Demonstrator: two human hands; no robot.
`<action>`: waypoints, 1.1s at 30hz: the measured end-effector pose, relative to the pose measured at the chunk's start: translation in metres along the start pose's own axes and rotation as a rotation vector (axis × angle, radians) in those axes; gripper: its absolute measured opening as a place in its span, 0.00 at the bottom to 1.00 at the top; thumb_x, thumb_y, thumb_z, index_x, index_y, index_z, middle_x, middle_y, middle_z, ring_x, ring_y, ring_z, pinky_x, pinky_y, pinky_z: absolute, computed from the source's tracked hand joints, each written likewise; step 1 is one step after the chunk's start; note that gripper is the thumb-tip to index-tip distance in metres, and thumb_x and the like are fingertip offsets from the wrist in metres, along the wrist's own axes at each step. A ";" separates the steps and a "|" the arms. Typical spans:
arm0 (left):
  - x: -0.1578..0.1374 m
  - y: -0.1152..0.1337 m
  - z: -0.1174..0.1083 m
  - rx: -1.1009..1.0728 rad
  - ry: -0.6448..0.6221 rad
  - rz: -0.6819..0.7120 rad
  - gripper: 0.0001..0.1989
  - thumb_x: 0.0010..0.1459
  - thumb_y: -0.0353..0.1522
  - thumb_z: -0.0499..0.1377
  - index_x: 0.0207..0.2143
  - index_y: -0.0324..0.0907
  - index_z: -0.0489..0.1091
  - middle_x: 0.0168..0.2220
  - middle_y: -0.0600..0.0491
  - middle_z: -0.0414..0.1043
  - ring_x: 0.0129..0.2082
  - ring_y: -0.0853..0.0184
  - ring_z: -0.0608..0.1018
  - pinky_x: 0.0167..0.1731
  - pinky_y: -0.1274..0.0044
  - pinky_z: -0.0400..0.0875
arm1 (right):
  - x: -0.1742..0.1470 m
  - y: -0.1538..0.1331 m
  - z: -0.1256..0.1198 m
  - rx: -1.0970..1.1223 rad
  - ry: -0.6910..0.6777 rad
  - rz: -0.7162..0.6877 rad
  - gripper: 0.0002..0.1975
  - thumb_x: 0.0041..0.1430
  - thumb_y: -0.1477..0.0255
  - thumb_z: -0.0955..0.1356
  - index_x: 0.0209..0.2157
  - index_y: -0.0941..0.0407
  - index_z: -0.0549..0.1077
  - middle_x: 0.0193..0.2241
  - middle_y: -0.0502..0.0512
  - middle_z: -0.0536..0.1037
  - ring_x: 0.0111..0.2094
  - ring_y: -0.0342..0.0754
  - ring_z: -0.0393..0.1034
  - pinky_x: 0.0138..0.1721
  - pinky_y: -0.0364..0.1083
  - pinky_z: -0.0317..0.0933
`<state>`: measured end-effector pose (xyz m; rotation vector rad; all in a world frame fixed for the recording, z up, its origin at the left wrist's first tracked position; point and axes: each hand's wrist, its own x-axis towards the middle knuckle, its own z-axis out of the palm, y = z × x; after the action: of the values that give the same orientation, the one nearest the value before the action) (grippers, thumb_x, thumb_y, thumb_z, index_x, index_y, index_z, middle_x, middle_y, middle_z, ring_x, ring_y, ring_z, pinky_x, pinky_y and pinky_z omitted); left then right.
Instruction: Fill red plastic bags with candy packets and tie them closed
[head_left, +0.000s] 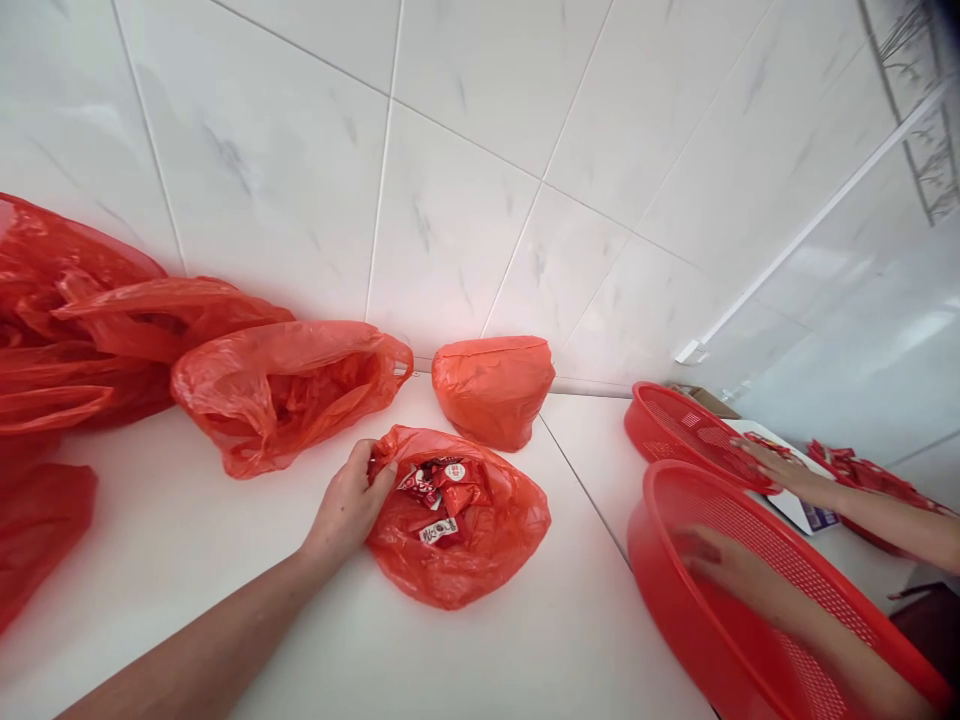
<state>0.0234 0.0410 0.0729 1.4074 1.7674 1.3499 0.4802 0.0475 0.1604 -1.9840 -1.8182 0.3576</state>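
My left hand [351, 505] pinches the left rim of an open red plastic bag [480, 575] standing on the white table. Inside that bag lie several small red wrapped packets [459, 490], some with white labels. Over on the right, my right hand [709, 560] reaches down into a large red perforated basket [660, 590]; its fingers look apart, slightly blurred, with nothing visible in them. The basket's lower inside is partly hidden by my forearm.
A closed red bag [495, 390] stands against the tiled wall. More red bags [292, 395] crowd the left. Behind the large basket is a second red basket [667, 415]. Another person's hand [780, 468] is over a white box [806, 512] near red packets [862, 470].
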 end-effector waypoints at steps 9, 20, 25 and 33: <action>0.000 0.002 0.002 -0.041 0.029 0.025 0.08 0.57 0.39 0.53 0.36 0.45 0.61 0.32 0.56 0.70 0.32 0.63 0.74 0.34 0.73 0.67 | -0.039 -0.138 0.046 -0.178 -0.097 -0.472 0.14 0.61 0.60 0.59 0.36 0.49 0.73 0.34 0.51 0.78 0.33 0.47 0.72 0.34 0.44 0.63; 0.002 0.004 -0.001 -0.122 0.066 0.069 0.05 0.54 0.35 0.55 0.30 0.43 0.64 0.29 0.56 0.68 0.29 0.65 0.72 0.31 0.75 0.66 | -0.007 -0.143 0.116 -0.249 -0.302 -0.313 0.10 0.52 0.71 0.63 0.18 0.55 0.64 0.18 0.48 0.69 0.20 0.44 0.61 0.22 0.43 0.46; 0.018 0.027 -0.021 -0.166 0.159 0.129 0.14 0.57 0.38 0.53 0.21 0.43 0.59 0.27 0.56 0.62 0.29 0.66 0.68 0.32 0.76 0.63 | 0.001 -0.148 0.090 0.536 0.095 -0.123 0.13 0.52 0.58 0.67 0.33 0.53 0.72 0.35 0.52 0.77 0.36 0.51 0.71 0.32 0.45 0.62; 0.023 0.094 -0.048 -0.352 0.119 0.219 0.10 0.59 0.38 0.52 0.39 0.42 0.66 0.30 0.55 0.68 0.27 0.69 0.70 0.27 0.79 0.65 | 0.017 -0.211 0.070 1.582 0.010 -0.254 0.12 0.55 0.62 0.69 0.25 0.53 0.65 0.24 0.46 0.72 0.27 0.43 0.69 0.31 0.45 0.65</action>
<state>0.0149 0.0416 0.1804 1.3729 1.3842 1.7920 0.2639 0.0850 0.2004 -0.6144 -1.0014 1.1854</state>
